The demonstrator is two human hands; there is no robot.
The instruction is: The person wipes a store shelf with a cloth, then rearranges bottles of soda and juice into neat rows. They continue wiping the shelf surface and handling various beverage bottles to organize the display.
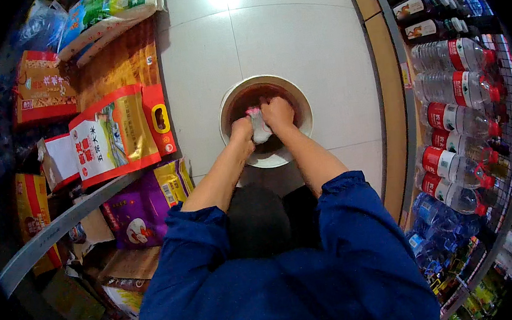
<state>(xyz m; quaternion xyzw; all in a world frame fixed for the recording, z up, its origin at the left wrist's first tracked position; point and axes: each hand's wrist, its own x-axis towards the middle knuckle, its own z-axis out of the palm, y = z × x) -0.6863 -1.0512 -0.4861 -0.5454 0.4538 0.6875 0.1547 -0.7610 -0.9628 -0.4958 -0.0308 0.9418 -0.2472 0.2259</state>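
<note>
A pale round bucket [270, 160] stands on the floor in front of me, with dark brownish liquid [255, 97] inside. Over its opening, both hands grip a bunched light-grey cloth [261, 130] with a pink edge. My left hand [242, 130] holds the cloth's left side, its fingers closed. On the other side, my right hand [278, 113] is closed around the upper right part of it. The fingertips are partly hidden, and whether the cloth touches the liquid cannot be told.
Rice bags [114, 136], a purple package [139, 211] and cartons crowd the left side, near a grey metal shelf edge [69, 222]. Along the right runs a shelf edge [385, 103] with water bottles [453, 88] and dark bottles [421, 8]. Pale floor tiles [299, 32] lie between.
</note>
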